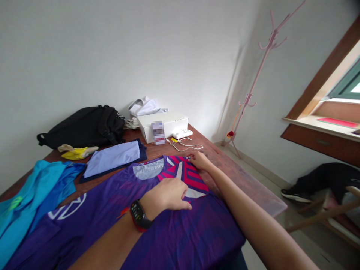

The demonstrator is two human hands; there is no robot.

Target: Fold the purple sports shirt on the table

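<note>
A purple jersey (194,228) with a pink-and-white patterned shoulder lies spread over the table's front, its round collar toward the wall. At the far edge of that shoulder, my right hand (200,161) pinches the cloth. My left hand (165,193), with a black smartwatch (137,215) on its wrist, rests palm down on the jersey below the collar. Its thumb stands apart from the bent fingers, whose tips are partly hidden. Turquoise and blue clothing (36,191) lies at the left, by the jersey. A folded light-blue cloth (112,159) on a dark one sits behind it.
Along the wall are a black backpack (84,127), a white box (174,122) with white cloth behind it, and a white power strip (182,134) with its cable. Yellow-and-beige cloth (77,152) lies near the backpack. A pink coat stand (260,71) is in the corner; a wooden chair (312,219) is at right.
</note>
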